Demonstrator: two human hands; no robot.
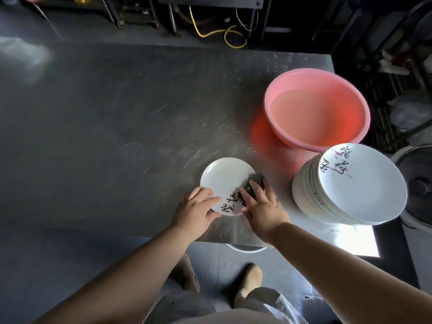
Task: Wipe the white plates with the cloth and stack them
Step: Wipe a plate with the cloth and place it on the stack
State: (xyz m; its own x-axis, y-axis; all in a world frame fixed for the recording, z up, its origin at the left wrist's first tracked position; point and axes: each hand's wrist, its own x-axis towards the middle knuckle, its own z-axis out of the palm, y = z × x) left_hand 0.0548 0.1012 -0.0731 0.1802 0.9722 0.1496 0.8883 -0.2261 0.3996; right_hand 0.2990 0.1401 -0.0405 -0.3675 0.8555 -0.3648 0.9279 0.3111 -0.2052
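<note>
A white plate with black calligraphy lies flat, a dark cloth bunched on its 3 o'clock edge; stacked plates lean at 3 o'clock.

Cloth mostly hidden under right hand, plate lettering partly covered

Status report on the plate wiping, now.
Left hand flat on the single plate, steadying it. Right hand presses the dark cloth on that plate. Stack of plates waits at right, pink basin behind. Nothing in the way.
</note>
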